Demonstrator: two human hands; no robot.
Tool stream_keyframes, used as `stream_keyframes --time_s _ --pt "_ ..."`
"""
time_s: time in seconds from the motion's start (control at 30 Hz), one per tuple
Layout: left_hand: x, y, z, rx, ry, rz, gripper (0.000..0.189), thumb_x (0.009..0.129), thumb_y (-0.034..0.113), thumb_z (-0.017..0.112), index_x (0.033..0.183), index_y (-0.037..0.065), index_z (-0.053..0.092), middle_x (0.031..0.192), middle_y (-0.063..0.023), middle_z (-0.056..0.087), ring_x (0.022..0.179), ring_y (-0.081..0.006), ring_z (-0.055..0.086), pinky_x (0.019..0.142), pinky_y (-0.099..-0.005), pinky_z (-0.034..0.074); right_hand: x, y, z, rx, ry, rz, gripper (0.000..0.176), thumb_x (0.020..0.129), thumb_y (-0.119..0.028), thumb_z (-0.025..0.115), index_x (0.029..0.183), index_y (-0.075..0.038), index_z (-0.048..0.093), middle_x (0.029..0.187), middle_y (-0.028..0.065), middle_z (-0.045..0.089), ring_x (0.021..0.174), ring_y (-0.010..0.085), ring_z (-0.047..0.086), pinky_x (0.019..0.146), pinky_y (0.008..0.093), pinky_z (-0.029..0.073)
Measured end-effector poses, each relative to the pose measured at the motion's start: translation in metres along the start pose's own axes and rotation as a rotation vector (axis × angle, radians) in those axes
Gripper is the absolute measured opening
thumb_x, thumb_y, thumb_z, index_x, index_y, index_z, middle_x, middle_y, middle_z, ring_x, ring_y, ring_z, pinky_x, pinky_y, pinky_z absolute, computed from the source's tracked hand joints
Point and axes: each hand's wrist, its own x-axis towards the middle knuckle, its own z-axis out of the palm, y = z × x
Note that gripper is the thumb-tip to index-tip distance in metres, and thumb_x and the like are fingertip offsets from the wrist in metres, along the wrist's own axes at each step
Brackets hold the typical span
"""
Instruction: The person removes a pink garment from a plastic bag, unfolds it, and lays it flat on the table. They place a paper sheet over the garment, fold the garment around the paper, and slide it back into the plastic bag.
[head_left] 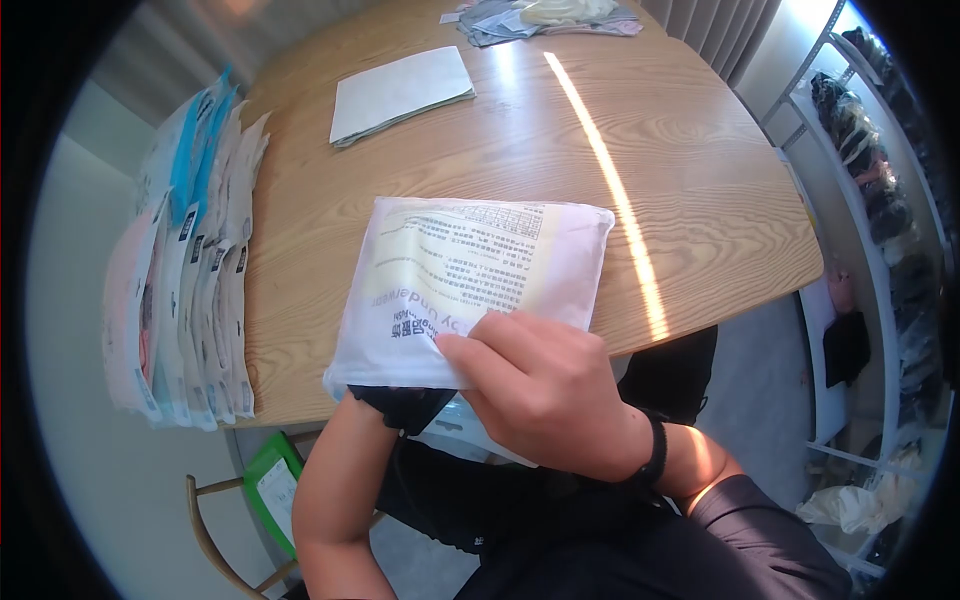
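A white printed plastic bag [465, 280], marked with upside-down text and the word "underwear", is held up over the table's near edge. My right hand [540, 390] pinches the lower edge of this bag between thumb and fingers. My left forearm [340, 480] reaches up to the same lower edge. Its hand is hidden by the bag; whether it is inside or behind cannot be made out. Dark fabric [405, 405] lies around the left wrist. Part of a clear plastic bag [465, 430] shows below, near my lap.
Several packed bags [200, 280] stand in a row along the table's left edge. White sheets [400, 95] lie on the wooden table [700, 190], with folded clothes [550, 18] at the far end. A chair [215, 540] bears a green package [272, 490]. Shelves [870, 210] line the right.
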Motion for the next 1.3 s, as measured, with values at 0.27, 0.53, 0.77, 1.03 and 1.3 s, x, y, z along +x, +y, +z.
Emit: stream_keyframes --time_s 0.27,0.53,0.77,1.03,1.3 --pt "-0.004 0.011 -0.012 0.952 0.186 0.134 0.034 0.100 0.017 0.061 0.129 0.000 0.056 0.125 -0.0126 0.062 0.115 -0.0176 0.058 0.094 -0.0290 0.052 0.014 0.012 -0.017 0.073 0.101 0.097 0.023 0.073 0.000 0.080 0.093 -0.005 0.070 0.076 0.0063 0.060 0.061 0.0187 0.062 0.054 0.0302 0.050" --pt "-0.042 -0.015 0.059 2.303 0.182 0.042 0.028 0.092 0.013 0.057 0.117 0.002 0.064 0.108 -0.0204 0.068 0.099 -0.0375 0.064 0.084 -0.0458 0.051 0.020 0.028 -0.014 0.010 0.197 0.113 0.024 0.068 0.010 0.075 0.082 -0.005 0.062 0.071 0.0024 0.056 0.057 0.0107 0.054 0.051 0.0221 0.041" --pt "-0.018 -0.028 0.015 2.591 0.351 0.791 0.031 0.090 0.011 0.059 0.119 0.000 0.059 0.097 -0.0223 0.066 0.091 -0.0381 0.064 0.078 -0.0477 0.052 0.043 0.024 -0.014 -0.002 0.183 0.179 0.024 0.066 0.006 0.073 0.078 -0.007 0.057 0.057 0.0020 0.046 0.050 0.0105 0.046 0.049 0.0233 0.038" --pt "-0.014 -0.042 0.067 2.158 0.208 -0.084 0.022 0.091 0.018 0.062 0.110 0.007 0.064 0.118 -0.0196 0.064 0.110 -0.0319 0.061 0.089 -0.0390 0.052 0.026 0.017 0.002 0.134 0.088 0.129 0.021 0.068 0.004 0.072 0.078 -0.007 0.057 0.059 0.0046 0.048 0.050 0.0181 0.051 0.049 0.0282 0.042" --pt "-0.009 -0.060 0.011 1.897 -0.237 0.555 0.028 0.093 0.020 0.060 0.118 0.009 0.064 0.120 -0.0143 0.064 0.113 -0.0315 0.059 0.096 -0.0411 0.048 -0.029 0.022 0.002 0.119 0.165 0.136 0.034 0.070 0.003 0.070 0.101 -0.002 0.060 0.095 0.0173 0.062 0.091 0.0359 0.063 0.076 0.0389 0.052"
